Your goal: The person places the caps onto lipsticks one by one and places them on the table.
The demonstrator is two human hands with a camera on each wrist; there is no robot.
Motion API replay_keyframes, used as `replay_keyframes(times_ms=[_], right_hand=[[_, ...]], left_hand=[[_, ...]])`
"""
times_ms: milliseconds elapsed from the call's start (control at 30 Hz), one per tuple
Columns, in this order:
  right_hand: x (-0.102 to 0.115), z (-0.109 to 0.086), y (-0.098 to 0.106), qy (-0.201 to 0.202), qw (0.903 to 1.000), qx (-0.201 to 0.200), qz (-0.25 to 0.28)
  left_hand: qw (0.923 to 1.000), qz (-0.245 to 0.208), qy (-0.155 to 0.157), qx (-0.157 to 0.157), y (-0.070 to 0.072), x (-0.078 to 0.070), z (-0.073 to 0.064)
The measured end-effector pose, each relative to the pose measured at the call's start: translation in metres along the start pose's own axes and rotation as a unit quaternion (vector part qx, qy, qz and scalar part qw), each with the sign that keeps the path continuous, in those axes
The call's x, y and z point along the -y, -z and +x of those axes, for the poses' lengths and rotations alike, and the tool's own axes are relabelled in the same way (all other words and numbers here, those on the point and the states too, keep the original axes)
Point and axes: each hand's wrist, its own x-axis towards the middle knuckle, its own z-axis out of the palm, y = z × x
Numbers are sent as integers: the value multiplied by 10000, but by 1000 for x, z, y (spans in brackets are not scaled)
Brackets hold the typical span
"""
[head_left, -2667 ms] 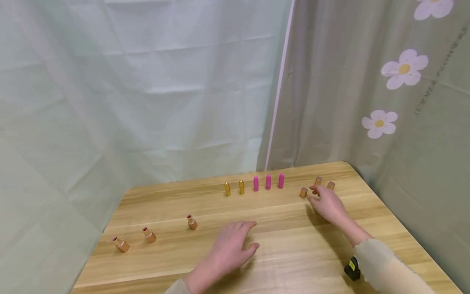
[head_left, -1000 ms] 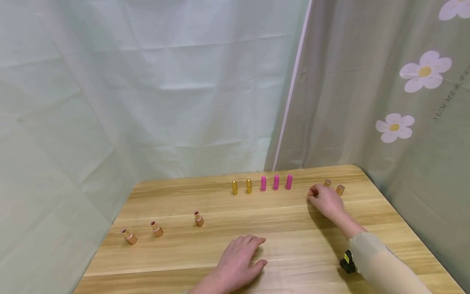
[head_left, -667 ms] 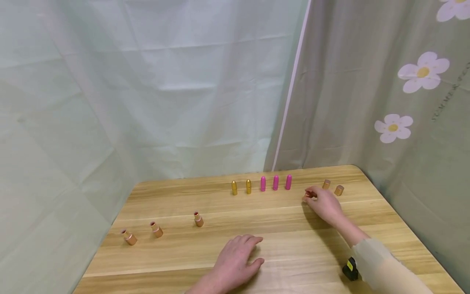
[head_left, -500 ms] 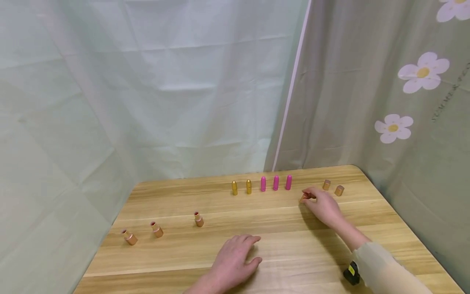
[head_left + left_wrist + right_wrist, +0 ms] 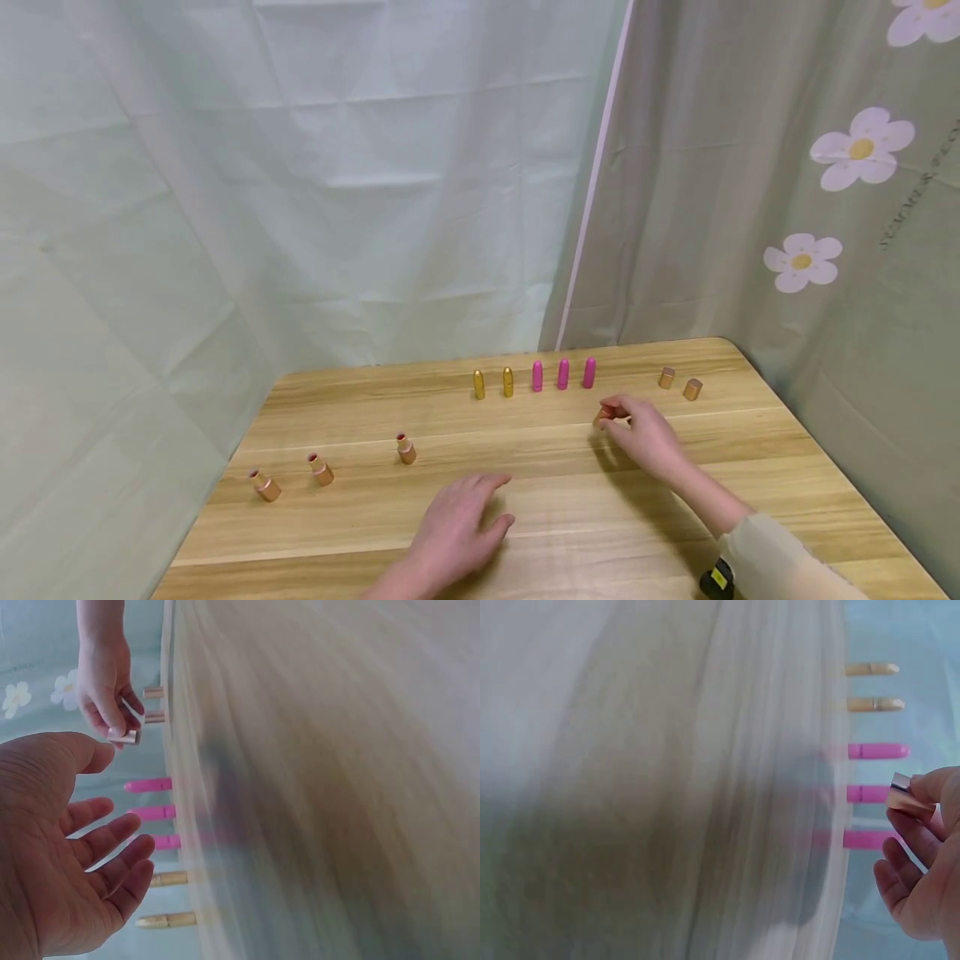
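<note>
My right hand (image 5: 641, 437) pinches a small copper lipstick cap (image 5: 602, 416) between thumb and fingers, held above the table. The right wrist view shows this cap (image 5: 904, 796) tilted in the fingertips. My left hand (image 5: 457, 529) hovers low over the middle of the table, fingers loosely bent, holding nothing. Two more copper caps (image 5: 667, 377) stand to the right, behind my right hand. Three pink bullet-shaped tubes (image 5: 563, 375) and two gold bullet-shaped tubes (image 5: 508, 382) stand upright in a row at the back.
Three copper lipstick bases (image 5: 406, 450) with their narrow necks up stand apart on the left of the wooden table (image 5: 337, 417). A black device with a yellow label (image 5: 717, 579) is at my right wrist. Pale curtains (image 5: 375, 208) hang behind and beside the table.
My right hand has taken hold of the nearest copper cap and carried it left and toward me, away from the other two. My left hand has drifted slightly left in the last second.
</note>
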Motion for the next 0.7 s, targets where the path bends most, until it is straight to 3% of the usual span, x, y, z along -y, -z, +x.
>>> replay_keyframes(times_ms=[333,500,700], right_hand=[[18,-11,-10,-141,9996,172,169],[28,-15,-16,-295,9982,251,452],[38,-21,-22,-610,9936,297,900]], left_hand=[[9987,-8,308,-398,22,20,-4],[9944,30,492,-934,41,34,-6],[9838,-79,684,-1653,64,61,-8]])
